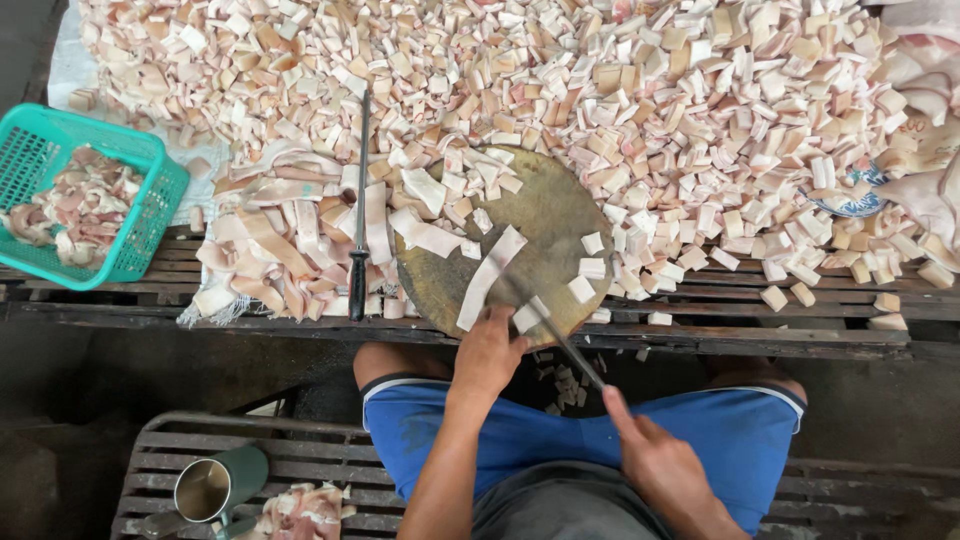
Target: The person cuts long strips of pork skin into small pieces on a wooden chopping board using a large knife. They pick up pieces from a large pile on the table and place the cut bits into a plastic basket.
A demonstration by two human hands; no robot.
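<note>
— Danger at that moment?
— Judged a nicked fingertip likeliest. Found the left hand point(487, 355) pressed on the near end of the pale strip point(490, 275), just beside the edge of the knife point(545, 325).
— Cause?
— Blamed greasy skin and a close blade. Reckoned on a possible slide of the strip under the palm. Feared also a spill of cut bits off the block's 5 o'clock edge.
— State of each grip?
— Noted the right hand point(655, 455) clenched round the knife handle, forefinger seemingly stretched along it. Noted the left grip released, palm down, pinning the strip and not closed round it.
— Place of the strip?
— Spotted it on the round chopping block point(555, 215), left of centre, at the near edge of the bench point(800, 340). Found it apart from the heap of cut squares point(700, 110).
— Long axis and heading?
— Read it from 7 o'clock to 1 o'clock, far end aimed at 1 o'clock toward the heap, near end under the left hand. Read the blade from 4 o'clock to 10 o'clock, slanting across that near end.
— Anything else close by?
— Saw a honing steel point(358, 200) at 9 o'clock of the block, laid 12 to 6 over uncut strips. Saw a teal basket point(150, 215) further out at 9 o'clock.
</note>
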